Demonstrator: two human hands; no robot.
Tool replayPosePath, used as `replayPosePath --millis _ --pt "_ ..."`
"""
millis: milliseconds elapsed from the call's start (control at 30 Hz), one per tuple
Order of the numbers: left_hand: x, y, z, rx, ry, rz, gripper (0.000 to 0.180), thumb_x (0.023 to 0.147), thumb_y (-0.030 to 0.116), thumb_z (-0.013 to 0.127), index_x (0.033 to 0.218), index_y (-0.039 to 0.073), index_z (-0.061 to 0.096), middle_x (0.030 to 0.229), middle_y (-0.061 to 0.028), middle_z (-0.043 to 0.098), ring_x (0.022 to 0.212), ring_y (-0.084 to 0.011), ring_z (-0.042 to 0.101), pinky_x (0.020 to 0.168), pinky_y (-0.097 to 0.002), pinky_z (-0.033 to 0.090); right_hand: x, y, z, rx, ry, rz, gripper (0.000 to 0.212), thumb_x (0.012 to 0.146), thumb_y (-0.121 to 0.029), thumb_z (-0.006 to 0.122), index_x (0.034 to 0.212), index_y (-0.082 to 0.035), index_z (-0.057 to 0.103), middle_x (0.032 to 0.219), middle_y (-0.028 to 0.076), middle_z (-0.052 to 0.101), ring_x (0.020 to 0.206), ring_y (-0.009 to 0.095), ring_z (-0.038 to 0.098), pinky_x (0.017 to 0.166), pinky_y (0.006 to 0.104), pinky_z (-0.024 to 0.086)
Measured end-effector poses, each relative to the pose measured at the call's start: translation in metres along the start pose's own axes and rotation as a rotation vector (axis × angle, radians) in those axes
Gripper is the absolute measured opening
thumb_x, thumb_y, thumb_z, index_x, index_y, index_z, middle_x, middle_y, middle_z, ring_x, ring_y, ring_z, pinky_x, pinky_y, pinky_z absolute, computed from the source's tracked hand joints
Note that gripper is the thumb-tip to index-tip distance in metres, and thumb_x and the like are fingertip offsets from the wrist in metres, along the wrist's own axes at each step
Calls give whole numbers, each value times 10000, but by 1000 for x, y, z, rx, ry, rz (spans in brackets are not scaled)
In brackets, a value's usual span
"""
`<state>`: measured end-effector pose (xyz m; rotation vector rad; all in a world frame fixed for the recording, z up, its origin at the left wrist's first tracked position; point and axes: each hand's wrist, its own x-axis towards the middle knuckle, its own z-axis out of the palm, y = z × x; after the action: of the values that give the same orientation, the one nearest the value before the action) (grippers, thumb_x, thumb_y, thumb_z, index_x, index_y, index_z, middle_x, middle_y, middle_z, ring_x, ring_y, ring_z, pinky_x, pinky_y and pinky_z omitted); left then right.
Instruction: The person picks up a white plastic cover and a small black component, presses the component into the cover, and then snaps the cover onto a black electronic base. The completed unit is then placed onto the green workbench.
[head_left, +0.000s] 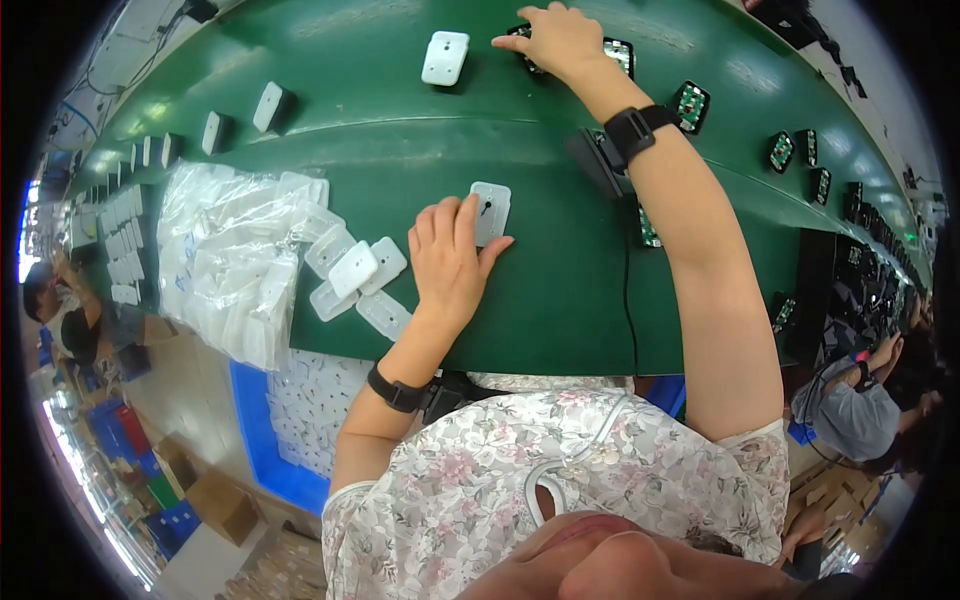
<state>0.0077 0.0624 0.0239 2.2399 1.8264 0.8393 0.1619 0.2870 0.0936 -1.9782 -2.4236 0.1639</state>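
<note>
The left hand (447, 250) curves loosely about the near end of a translucent cover (490, 212), mid-bench (570, 280); whether it grips firmly, I cannot tell. The right hand (562, 38) spreads over a black unit (533, 66) on the far side, its hold unclear. White-topped units (446, 58), far and left, look done; open-board units (692, 106) rightward and loose covers (383, 312) seem left to do.

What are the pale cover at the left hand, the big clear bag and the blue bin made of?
The pale cover looks like satin, milky plastic: green seems to show faintly through. The clear bag is probably thin, glossy plastic film, since it wrinkles and catches highlights. The blue bin may be rigid plastic, fairly smooth, judging by its even colour and firm-looking wall.
</note>
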Motion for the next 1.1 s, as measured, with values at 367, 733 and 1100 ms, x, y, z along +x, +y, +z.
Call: replayPosePath --millis 367,733,1100 --pt "-2 -7 -3 -297 -64 174 442 706 55 675 1132 68 559 1138 -36 598 1066 -236 529 851 -384 409 -159 8 25 779 149 -148 434 745 -35 648 1163 -29 532 1040 96 557 1013 216 556 915 323 433" --pt "-6 -19 -11 -774 3 -70 495 740 -99 567 1209 56 538 1248 -104 558 1119 -298 530 933 -380 430 -203 -16 17 573 227 -302 394 739 28 666 1124 -33 603 1118 137 613 1042 284 586 887 338 464" --pt "-16 -28 -13 -524 -79 86 552 742 -103 419 1233 104 566 1301 -67 542 1190 -276 509 988 -402 376 -206 -29 30 487 62 -374 394 724 34 667 1109 -31 612 1121 115 617 1024 285 585 876 347 474"
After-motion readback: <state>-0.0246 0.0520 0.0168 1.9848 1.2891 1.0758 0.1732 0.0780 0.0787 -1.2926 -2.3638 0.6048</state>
